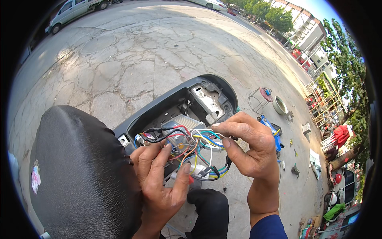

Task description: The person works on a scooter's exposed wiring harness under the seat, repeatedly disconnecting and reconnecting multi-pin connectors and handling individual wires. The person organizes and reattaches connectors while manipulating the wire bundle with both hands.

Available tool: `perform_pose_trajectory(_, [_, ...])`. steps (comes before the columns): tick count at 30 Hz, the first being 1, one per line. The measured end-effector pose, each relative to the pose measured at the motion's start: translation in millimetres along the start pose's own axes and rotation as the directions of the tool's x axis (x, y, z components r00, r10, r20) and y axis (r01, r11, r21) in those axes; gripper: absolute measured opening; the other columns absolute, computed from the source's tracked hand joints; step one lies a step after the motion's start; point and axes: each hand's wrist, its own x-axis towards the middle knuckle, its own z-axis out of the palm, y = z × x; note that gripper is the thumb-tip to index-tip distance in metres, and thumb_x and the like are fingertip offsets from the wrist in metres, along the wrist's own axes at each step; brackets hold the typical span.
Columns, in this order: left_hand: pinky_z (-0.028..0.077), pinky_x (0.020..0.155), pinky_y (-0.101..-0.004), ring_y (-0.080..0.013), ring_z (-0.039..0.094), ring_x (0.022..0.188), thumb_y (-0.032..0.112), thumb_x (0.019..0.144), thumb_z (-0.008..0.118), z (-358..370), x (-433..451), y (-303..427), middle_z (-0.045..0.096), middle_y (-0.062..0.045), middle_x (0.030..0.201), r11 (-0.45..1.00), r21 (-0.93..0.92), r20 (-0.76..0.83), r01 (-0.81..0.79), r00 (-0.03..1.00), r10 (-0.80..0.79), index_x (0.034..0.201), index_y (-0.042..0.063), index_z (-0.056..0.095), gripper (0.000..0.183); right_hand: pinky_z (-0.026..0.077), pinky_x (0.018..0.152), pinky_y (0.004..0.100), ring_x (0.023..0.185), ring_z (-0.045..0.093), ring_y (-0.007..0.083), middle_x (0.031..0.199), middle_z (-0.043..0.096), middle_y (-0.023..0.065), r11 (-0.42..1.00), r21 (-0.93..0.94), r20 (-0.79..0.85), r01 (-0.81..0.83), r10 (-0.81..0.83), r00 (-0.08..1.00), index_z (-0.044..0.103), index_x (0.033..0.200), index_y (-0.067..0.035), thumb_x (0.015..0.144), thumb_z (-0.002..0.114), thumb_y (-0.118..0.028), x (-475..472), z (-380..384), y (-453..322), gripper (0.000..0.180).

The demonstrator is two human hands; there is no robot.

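A finned metal controller box (183, 124) with a tangle of coloured wires (194, 143) sits at an open black plastic compartment (167, 109), beside a black padded seat (83, 176). My right hand (249, 143) pinches thin wires between thumb and forefinger at the right of the bundle. My left hand (164, 179) is at the lower left of the bundle, its fingers curled among the wires; whether they grip one cannot be told. Black connectors (205, 172) hang at the bundle's lower side. Red and black thicker leads run left from the controller.
On the cracked concrete to the right lie a blue floor jack (273, 133), a pale basin (280, 105), a wire stand with a red top (265, 94) and small tools. My knee (209, 209) is just below the wires. Vehicles stand farther off.
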Motion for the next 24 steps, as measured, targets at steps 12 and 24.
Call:
perform_pose_trajectory(12, [0.047, 0.109, -0.045, -0.0337, 0.059, 0.123, 0.008, 0.087, 0.084, 1.9, -1.9, 1.0, 0.07, -0.018, 0.128, 0.996, -0.086, -0.007, 0.021, 1.0, -0.021, 0.125, -0.006, 0.074, 0.042, 0.053, 0.072, 0.0397, 0.078, 0.067, 0.0286, 0.088, 0.069, 0.01, 0.95, -0.195, 0.192, 0.243, -0.206, 0.96, 0.08, 0.11, -0.004, 0.08, 0.083, 0.002, 19.2, 5.5, -11.6, 0.03])
perform_pose_trajectory(24, [0.055, 0.097, -0.041, -0.0316, 0.068, 0.109, 0.01, 0.091, 0.084, -1.3, -6.6, 4.3, 0.07, -0.021, 0.115, 0.978, -0.176, 0.016, 0.112, 0.994, -0.111, 0.136, -0.011, 0.065, 0.053, 0.051, 0.062, 0.0333, 0.069, 0.067, 0.0221, 0.083, 0.071, 0.0131, 0.998, -0.055, -0.058, -0.008, 0.005, 0.998, 0.078, 0.109, 0.001, 0.088, 0.079, 0.007, 11.8, 28.6, 1.3, 0.021])
